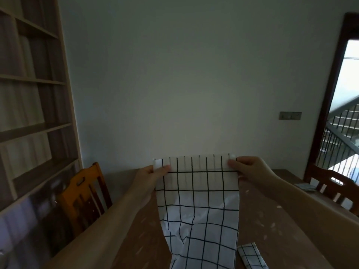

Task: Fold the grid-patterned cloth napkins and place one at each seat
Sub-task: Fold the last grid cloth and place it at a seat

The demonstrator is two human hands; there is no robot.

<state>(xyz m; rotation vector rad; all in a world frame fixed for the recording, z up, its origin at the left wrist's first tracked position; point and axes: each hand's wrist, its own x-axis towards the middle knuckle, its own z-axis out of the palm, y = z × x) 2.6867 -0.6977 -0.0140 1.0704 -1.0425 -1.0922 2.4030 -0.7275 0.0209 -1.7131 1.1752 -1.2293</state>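
You're pinching the napkin (198,202) by its top corners, left hand (149,177) and right hand (250,169), fold just starting; another folded one (250,256) is lying on the worktop (281,226), seats unserved.

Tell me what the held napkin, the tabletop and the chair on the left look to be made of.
Napkin: thin woven cloth, matte white with black grid lines; it hangs limp and creases, and light shows through its top edge. Tabletop: probably wood or wood-look laminate, brown and dull, with pale scuffs. Left chair: wood, orange-brown with a slight sheen, a slatted back and a cut-out handle.
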